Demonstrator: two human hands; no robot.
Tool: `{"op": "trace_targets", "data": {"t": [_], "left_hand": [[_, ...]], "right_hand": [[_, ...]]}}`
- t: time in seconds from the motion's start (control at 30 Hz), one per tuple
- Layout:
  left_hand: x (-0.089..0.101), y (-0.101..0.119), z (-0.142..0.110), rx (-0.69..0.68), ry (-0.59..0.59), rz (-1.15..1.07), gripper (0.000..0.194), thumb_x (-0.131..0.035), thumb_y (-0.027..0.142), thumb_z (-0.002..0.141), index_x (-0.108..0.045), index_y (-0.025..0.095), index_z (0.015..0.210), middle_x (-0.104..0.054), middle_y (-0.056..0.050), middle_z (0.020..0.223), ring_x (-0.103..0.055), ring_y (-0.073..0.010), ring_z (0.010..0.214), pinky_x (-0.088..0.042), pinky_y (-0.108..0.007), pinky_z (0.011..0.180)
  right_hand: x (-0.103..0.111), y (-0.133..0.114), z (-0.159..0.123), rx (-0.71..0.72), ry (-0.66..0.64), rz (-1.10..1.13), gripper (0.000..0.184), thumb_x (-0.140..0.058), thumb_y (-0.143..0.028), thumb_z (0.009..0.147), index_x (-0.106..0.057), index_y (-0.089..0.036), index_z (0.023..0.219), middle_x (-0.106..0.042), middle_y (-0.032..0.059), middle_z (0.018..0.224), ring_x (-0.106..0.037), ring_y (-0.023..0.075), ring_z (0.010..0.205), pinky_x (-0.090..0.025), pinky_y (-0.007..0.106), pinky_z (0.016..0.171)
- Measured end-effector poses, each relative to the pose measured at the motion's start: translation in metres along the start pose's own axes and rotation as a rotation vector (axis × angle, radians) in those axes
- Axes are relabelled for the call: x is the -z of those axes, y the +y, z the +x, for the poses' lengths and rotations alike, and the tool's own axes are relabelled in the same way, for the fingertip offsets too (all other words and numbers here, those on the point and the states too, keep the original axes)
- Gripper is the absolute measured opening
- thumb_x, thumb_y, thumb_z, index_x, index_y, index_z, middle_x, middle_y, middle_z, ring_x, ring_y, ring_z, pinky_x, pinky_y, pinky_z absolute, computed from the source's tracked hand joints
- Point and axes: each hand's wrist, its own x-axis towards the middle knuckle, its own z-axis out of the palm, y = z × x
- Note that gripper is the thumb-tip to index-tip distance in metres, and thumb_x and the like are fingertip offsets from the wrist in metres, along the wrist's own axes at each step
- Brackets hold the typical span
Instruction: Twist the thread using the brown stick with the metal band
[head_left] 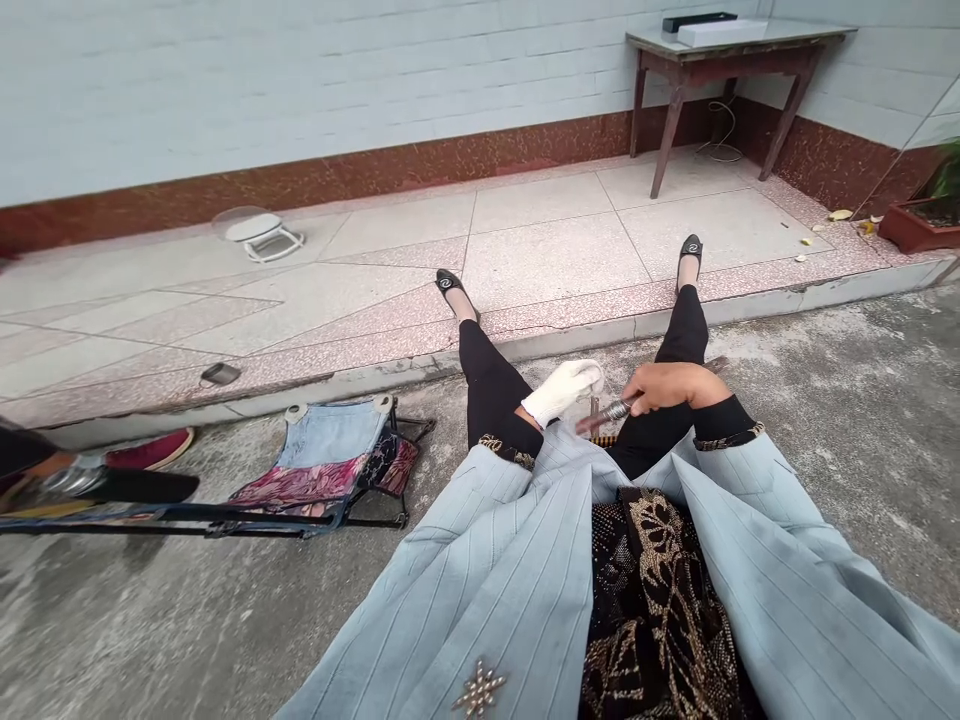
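Note:
Over my lap, my right hand [671,386], bare, is closed around a brown wooden stick [589,424]. Silvery thread or wire [618,409] is wound round the stick just beside the thumb. My left hand [564,390] wears a white knitted glove and sits left of the stick, its fingers curled together. A fine strand seems to run between the hands. Whatever the gloved fingers pinch is too small to make out. Below the stick, a small piece with yellow and black [604,440] shows between my legs.
A folding fabric chair [334,445] stands at left, near a person's red shoe [154,450] and a black bottle [142,485]. Beyond the raised tiled step [540,260] are a small white stool [266,235], a wooden table [679,75] and a planter [919,230].

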Motion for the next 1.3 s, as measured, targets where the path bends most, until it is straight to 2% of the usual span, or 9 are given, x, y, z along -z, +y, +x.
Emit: {"op": "trace_targets", "data": {"t": [0.1, 0.2, 0.4, 0.6, 0.73, 1.03, 1.1, 1.2, 1.3], "left_hand": [[-0.007, -0.007, -0.001, 0.004, 0.051, -0.125, 0.046, -0.047, 0.063, 0.089, -0.045, 0.02, 0.072, -0.036, 0.005, 0.055, -0.03, -0.0075, 0.048, -0.028, -0.024, 0.05], [-0.016, -0.012, -0.004, -0.024, -0.033, -0.184, 0.046, -0.048, 0.061, 0.09, -0.048, 0.018, 0.073, -0.037, 0.005, 0.058, -0.03, -0.0073, 0.049, -0.03, -0.024, 0.051], [-0.021, -0.01, -0.009, -0.052, -0.175, 0.194, 0.033, -0.045, 0.041, 0.094, -0.055, 0.016, 0.075, -0.052, 0.001, 0.067, -0.042, -0.0101, 0.059, -0.034, -0.025, 0.059], [-0.003, 0.012, -0.017, -0.167, -0.075, 0.558, 0.029, -0.044, 0.034, 0.096, -0.065, 0.017, 0.084, -0.063, -0.001, 0.077, -0.056, -0.0154, 0.074, -0.04, -0.026, 0.073], [0.007, 0.029, -0.016, -0.244, -0.058, 0.814, 0.027, -0.046, 0.029, 0.096, -0.068, 0.018, 0.087, -0.063, -0.003, 0.074, -0.057, -0.017, 0.073, -0.037, -0.026, 0.071], [0.014, 0.036, 0.009, -0.289, -0.126, 0.552, 0.02, -0.051, 0.027, 0.089, -0.066, 0.017, 0.082, -0.062, 0.0, 0.072, -0.053, -0.0126, 0.066, -0.038, -0.025, 0.069], [0.015, 0.028, 0.016, -0.239, -0.065, 0.324, 0.021, -0.048, 0.029, 0.09, -0.061, 0.016, 0.079, -0.059, 0.001, 0.07, -0.05, -0.0109, 0.062, -0.039, -0.024, 0.065], [0.004, 0.009, 0.018, -0.138, 0.103, 0.006, 0.032, -0.041, 0.038, 0.095, -0.052, 0.016, 0.073, -0.051, 0.001, 0.065, -0.038, -0.0082, 0.052, -0.033, -0.024, 0.054], [-0.013, -0.007, 0.012, -0.086, -0.019, -0.036, 0.037, -0.041, 0.043, 0.096, -0.054, 0.016, 0.075, -0.048, 0.002, 0.064, -0.038, -0.0084, 0.053, -0.032, -0.023, 0.053]], "right_hand": [[0.004, 0.007, -0.004, 0.161, 0.368, 0.147, 0.025, -0.06, -0.028, 0.085, -0.078, -0.02, 0.101, -0.068, -0.0003, 0.077, -0.056, 0.0147, 0.07, -0.038, 0.026, 0.067], [0.006, 0.012, -0.001, 0.067, 0.7, 0.183, 0.032, -0.056, -0.034, 0.087, -0.076, -0.016, 0.105, -0.064, 0.0004, 0.074, -0.054, 0.0158, 0.071, -0.037, 0.027, 0.068], [0.006, 0.016, 0.003, -0.117, 0.873, 0.09, 0.03, -0.055, -0.033, 0.089, -0.074, -0.013, 0.101, -0.065, 0.0049, 0.076, -0.057, 0.0195, 0.075, -0.036, 0.029, 0.069], [0.001, 0.014, 0.004, -0.391, 0.733, -0.226, 0.033, -0.052, -0.034, 0.096, -0.073, -0.017, 0.115, -0.074, 0.016, 0.102, -0.064, 0.0271, 0.094, -0.04, 0.032, 0.077], [-0.001, 0.006, 0.009, -0.444, 0.407, -0.332, 0.031, -0.057, -0.029, 0.094, -0.074, -0.014, 0.114, -0.072, 0.0208, 0.114, -0.066, 0.0288, 0.1, -0.043, 0.033, 0.077], [-0.001, -0.003, -0.003, -0.092, -0.057, -0.044, 0.011, -0.066, -0.012, 0.079, -0.076, -0.016, 0.075, -0.062, 0.0018, 0.058, -0.053, 0.0145, 0.057, -0.036, 0.028, 0.059], [0.003, -0.002, -0.011, 0.098, 0.039, 0.1, 0.014, -0.064, -0.02, 0.081, -0.077, -0.018, 0.085, -0.064, -0.0001, 0.066, -0.054, 0.0143, 0.063, -0.037, 0.026, 0.063], [0.009, -0.001, -0.02, 0.171, 0.498, 0.151, 0.026, -0.057, -0.032, 0.087, -0.076, -0.017, 0.099, -0.065, 0.0003, 0.078, -0.053, 0.0151, 0.071, -0.036, 0.026, 0.068], [0.012, -0.002, -0.019, 0.071, 0.789, 0.107, 0.029, -0.054, -0.034, 0.088, -0.073, -0.013, 0.091, -0.059, 0.0015, 0.071, -0.047, 0.0149, 0.068, -0.032, 0.027, 0.066]]}}
